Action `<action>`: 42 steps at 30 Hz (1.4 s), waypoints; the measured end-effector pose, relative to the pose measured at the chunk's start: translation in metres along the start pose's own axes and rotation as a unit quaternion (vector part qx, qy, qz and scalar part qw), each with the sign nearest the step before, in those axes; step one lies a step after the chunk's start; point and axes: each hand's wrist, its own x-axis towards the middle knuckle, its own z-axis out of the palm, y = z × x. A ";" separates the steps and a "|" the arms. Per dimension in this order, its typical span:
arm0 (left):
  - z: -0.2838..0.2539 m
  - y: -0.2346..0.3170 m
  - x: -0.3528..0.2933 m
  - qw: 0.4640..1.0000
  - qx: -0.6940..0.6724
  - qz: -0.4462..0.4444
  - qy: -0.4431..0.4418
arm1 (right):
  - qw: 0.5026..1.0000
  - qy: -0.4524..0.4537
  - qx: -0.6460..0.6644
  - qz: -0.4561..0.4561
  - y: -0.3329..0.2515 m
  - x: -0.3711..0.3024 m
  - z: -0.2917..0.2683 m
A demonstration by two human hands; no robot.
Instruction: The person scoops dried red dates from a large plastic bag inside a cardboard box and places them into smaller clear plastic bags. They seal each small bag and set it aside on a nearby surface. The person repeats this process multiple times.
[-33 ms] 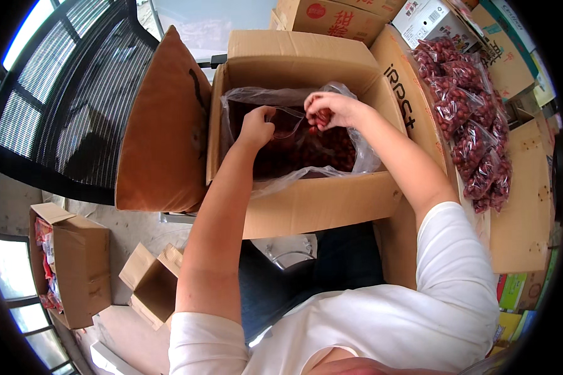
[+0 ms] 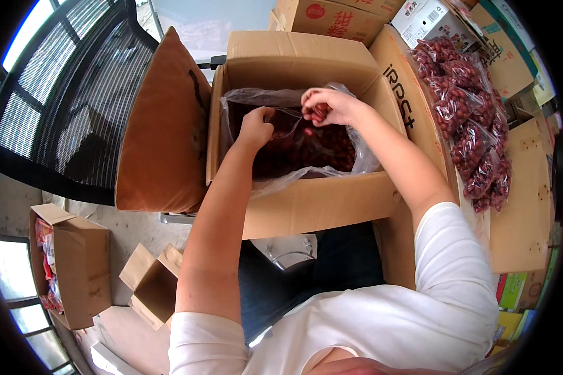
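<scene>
An open cardboard box (image 2: 319,200) stands in front of me, lined with a clear plastic liner (image 2: 253,95). Dark red jujubes (image 2: 334,150) fill its lower part. My left hand (image 2: 256,127), at the left inside the box, pinches the rim of a small clear plastic bag (image 2: 286,122). Close to the mouth of that bag, my right hand (image 2: 331,106) is curled around a handful of jujubes (image 2: 320,112). A single jujube (image 2: 308,132) shows just under the right fingers, apart from the handful. The small bag's lower part is hard to make out against the fruit.
Several filled bags of jujubes (image 2: 463,112) lie on cardboard at the right. A brown cushion (image 2: 162,137) leans against the box's left side, beside a black mesh chair (image 2: 62,106). A box of packets (image 2: 81,269) and a small open carton (image 2: 153,290) are at lower left.
My right hand has shifted slightly left and up with its handful. One jujube now appears separate below its fingers. The left hand has barely moved.
</scene>
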 end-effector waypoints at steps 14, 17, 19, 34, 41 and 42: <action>0.001 -0.002 0.001 0.999 0.003 0.014 0.029 | 0.989 0.101 0.042 -0.101 0.019 0.045 0.035; 0.000 0.000 0.001 0.999 0.028 0.011 0.012 | 0.993 0.079 0.040 -0.076 0.016 0.036 0.024; 0.001 -0.002 0.002 0.999 0.046 0.015 0.017 | 0.994 0.084 0.010 -0.064 0.010 0.026 0.028; 0.003 -0.015 0.011 0.988 0.031 0.104 0.106 | 0.744 -0.123 -0.647 0.113 0.118 0.111 0.012; 0.000 -0.004 0.007 0.956 -0.024 0.171 0.238 | 0.664 -0.089 -0.740 -0.062 0.175 0.132 0.027; 0.000 -0.002 0.006 0.957 -0.025 0.165 0.236 | 0.649 -0.068 -0.754 -0.073 0.183 0.135 0.027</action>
